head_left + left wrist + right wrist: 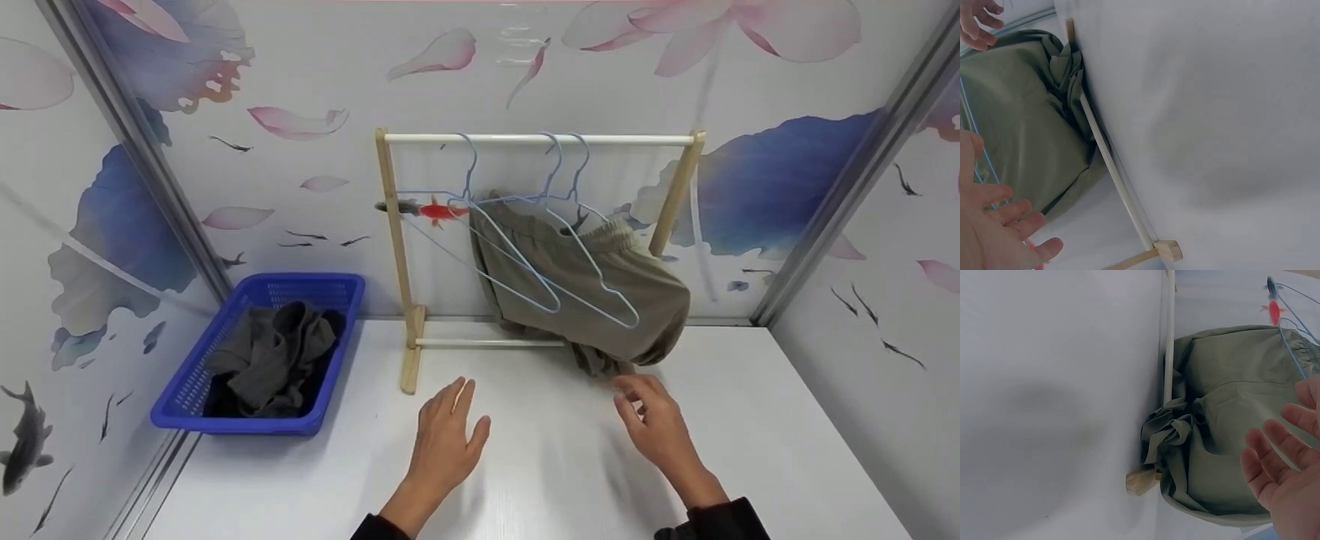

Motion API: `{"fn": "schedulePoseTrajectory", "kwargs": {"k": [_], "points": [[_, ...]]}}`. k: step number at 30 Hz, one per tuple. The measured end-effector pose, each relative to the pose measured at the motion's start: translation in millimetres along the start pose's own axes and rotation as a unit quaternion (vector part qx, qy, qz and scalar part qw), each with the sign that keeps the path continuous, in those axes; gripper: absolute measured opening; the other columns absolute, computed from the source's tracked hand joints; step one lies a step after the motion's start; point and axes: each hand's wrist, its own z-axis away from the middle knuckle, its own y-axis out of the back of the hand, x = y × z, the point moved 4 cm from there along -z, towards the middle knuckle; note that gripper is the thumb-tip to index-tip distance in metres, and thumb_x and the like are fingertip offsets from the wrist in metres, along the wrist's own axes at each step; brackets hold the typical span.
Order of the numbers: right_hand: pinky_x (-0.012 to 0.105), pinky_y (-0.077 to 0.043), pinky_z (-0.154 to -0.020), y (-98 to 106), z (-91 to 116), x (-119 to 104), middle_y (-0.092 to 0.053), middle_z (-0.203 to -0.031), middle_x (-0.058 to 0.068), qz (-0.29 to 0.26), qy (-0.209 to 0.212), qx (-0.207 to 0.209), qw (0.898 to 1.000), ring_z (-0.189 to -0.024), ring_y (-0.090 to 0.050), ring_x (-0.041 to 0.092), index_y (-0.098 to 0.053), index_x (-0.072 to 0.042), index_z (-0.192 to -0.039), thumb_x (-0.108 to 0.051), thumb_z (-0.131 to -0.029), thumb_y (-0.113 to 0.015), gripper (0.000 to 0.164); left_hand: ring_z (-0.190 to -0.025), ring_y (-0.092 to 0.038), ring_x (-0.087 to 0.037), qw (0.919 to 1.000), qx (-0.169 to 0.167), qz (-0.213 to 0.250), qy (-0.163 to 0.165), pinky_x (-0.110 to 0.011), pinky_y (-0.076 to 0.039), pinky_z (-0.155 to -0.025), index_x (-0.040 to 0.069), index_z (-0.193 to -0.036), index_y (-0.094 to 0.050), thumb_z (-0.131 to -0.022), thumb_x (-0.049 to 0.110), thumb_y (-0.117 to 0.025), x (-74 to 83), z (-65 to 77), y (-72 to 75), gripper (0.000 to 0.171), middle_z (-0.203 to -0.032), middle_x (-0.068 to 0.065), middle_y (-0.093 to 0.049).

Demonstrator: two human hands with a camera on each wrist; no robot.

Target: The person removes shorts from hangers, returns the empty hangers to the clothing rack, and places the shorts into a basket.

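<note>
Olive-green trousers (592, 277) with a gathered elastic waistband hang from a light-blue hanger on the small rack, their lower part bunched near the bottom bar. Two other blue hangers (525, 259) hang bare in front and to the left. My left hand (448, 439) is held over the table in front of the rack, fingers extended, holding nothing. Just below the trousers' hem is my right hand (654, 420), its fingers loosely bent and nothing in them. In the right wrist view the right hand (1292, 461) overlaps the olive cloth.
The rack has a white top rail (510, 139) and wooden legs (401, 247). On the left stands a blue perforated basket (169, 394) with dark grey and black clothes (274, 360) inside. Patterned white panels surround the white table (525, 480) at the back and sides.
</note>
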Motion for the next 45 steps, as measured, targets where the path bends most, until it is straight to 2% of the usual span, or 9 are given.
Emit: {"fn": "schedulePoseTrajectory", "kwargs": {"k": [5, 12, 16, 19, 24, 31, 38, 45], "points": [[0.034, -0.055, -0.065, 7, -6, -1, -0.067, -0.107, 0.009, 0.008, 0.004, 0.001, 1.000, -0.084, -0.068, 0.018, -0.072, 0.000, -0.112, 0.007, -0.091, -0.071, 0.022, -0.138, -0.049, -0.039, 0.9999, -0.001, 0.000, -0.013, -0.060, -0.038, -0.111, -0.002, -0.146, -0.054, -0.103, 0.030, -0.059, 6.9, -2.0, -0.6, 0.053, -0.148, -0.021, -0.053], [0.032, -0.054, -0.068, 21, -14, -3, -0.066, -0.111, 0.008, 0.013, -0.021, -0.010, 1.000, -0.087, -0.069, 0.023, -0.071, -0.002, -0.117, 0.000, -0.097, -0.067, 0.021, -0.138, -0.049, -0.037, 0.9992, 0.004, -0.011, -0.038, -0.057, -0.040, -0.111, -0.001, -0.146, -0.053, -0.104, 0.029, -0.058, 15.7, -6.9, 0.3, 0.053, -0.148, -0.020, -0.053], [0.032, -0.055, -0.070, 26, -20, -4, -0.066, -0.112, 0.008, 0.023, -0.025, -0.010, 0.999, -0.088, -0.069, 0.021, -0.072, -0.003, -0.117, 0.001, -0.096, -0.068, 0.021, -0.136, -0.051, -0.036, 0.9982, 0.014, -0.016, -0.056, -0.056, -0.042, -0.109, -0.002, -0.146, -0.053, -0.104, 0.030, -0.058, 20.2, -10.3, 2.3, 0.053, -0.147, -0.020, -0.054], [0.034, -0.055, -0.069, 29, -24, -5, -0.067, -0.112, 0.008, 0.026, -0.020, -0.006, 0.999, -0.089, -0.068, 0.019, -0.072, -0.003, -0.116, 0.002, -0.095, -0.069, 0.022, -0.136, -0.051, -0.036, 0.9980, 0.008, -0.014, -0.060, -0.056, -0.043, -0.109, -0.002, -0.146, -0.053, -0.104, 0.030, -0.057, 23.5, -13.0, 4.0, 0.053, -0.147, -0.020, -0.054], [0.028, -0.053, -0.069, 35, -31, -5, -0.067, -0.111, 0.008, 0.028, -0.006, 0.003, 1.000, -0.090, -0.067, 0.016, -0.071, -0.002, -0.117, 0.004, -0.095, -0.069, 0.023, -0.137, -0.051, -0.035, 0.9977, -0.004, -0.010, -0.067, -0.055, -0.043, -0.109, 0.000, -0.147, -0.053, -0.105, 0.030, -0.057, 30.7, -18.7, 8.1, 0.053, -0.148, -0.020, -0.053], [0.018, -0.047, -0.071, 51, -45, -11, -0.066, -0.111, 0.010, 0.025, 0.022, 0.026, 0.999, -0.091, -0.065, 0.019, -0.071, 0.000, -0.117, 0.004, -0.096, -0.068, 0.022, -0.136, -0.052, -0.034, 0.9957, -0.004, -0.016, -0.091, -0.053, -0.044, -0.108, 0.000, -0.148, -0.052, -0.104, 0.031, -0.058, 43.5, -26.4, 12.6, 0.054, -0.148, -0.019, -0.053], [0.010, -0.040, -0.076, 68, -66, -15, -0.066, -0.109, 0.014, 0.039, 0.033, 0.055, 0.997, -0.091, -0.058, 0.012, -0.071, 0.003, -0.116, 0.006, -0.095, -0.067, 0.021, -0.136, -0.052, -0.033, 0.9944, -0.004, -0.010, -0.105, -0.053, -0.045, -0.107, 0.001, -0.148, -0.052, -0.104, 0.030, -0.057, 50.6, -31.0, 14.8, 0.053, -0.149, -0.018, -0.052], [0.009, -0.038, -0.080, 84, -88, -22, -0.066, -0.109, 0.017, 0.050, 0.033, 0.074, 0.995, -0.093, -0.059, 0.024, -0.070, 0.004, -0.117, 0.006, -0.094, -0.065, 0.023, -0.136, -0.052, -0.032, 0.9938, -0.010, -0.008, -0.110, -0.052, -0.046, -0.107, 0.001, -0.148, -0.052, -0.105, 0.030, -0.057, 53.9, -33.0, 13.2, 0.052, -0.149, -0.018, -0.052]]}}
